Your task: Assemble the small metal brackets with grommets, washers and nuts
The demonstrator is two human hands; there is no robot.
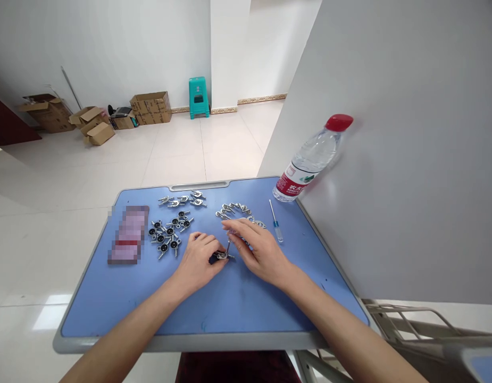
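At the middle of the blue desk point(265, 314), gripping a small metal part point(222, 256) in closed left hand point(200, 258); pinching a thin shaft point(228, 245) above it with right hand point(261, 250). On the desk's left half, black-disc parts point(160, 239); toward its right edge, a screwdriver point(276, 226).

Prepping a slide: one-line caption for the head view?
Left hand holds a small metal part, right hand a thin-shafted tool, at a blue desk.

Screwdriver point(278, 232) right of held part point(222, 256)
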